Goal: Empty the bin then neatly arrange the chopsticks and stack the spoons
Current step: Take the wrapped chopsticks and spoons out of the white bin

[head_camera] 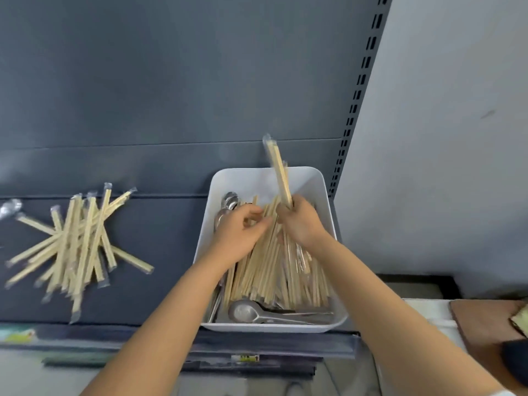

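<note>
A white bin (pixel 320 190) stands on the dark shelf, filled with wrapped wooden chopsticks (pixel 271 270) and metal spoons (pixel 245 311). Inside the bin, my right hand (pixel 300 221) grips a wrapped pair of chopsticks (pixel 278 170) that sticks up and away from me. My left hand (pixel 243 230) is over the bin's left part, its fingers curled and pinching chopsticks from the heap. More spoons (pixel 228 201) lie along the bin's left wall. A loose, crossed pile of wrapped chopsticks (pixel 77 244) lies on the shelf to the left.
A wrapped spoon (pixel 10 208) lies at the far left of the shelf (pixel 160 252). A slotted upright (pixel 357 95) and a grey wall stand right of the bin. A brown board (pixel 485 321) sits at the lower right.
</note>
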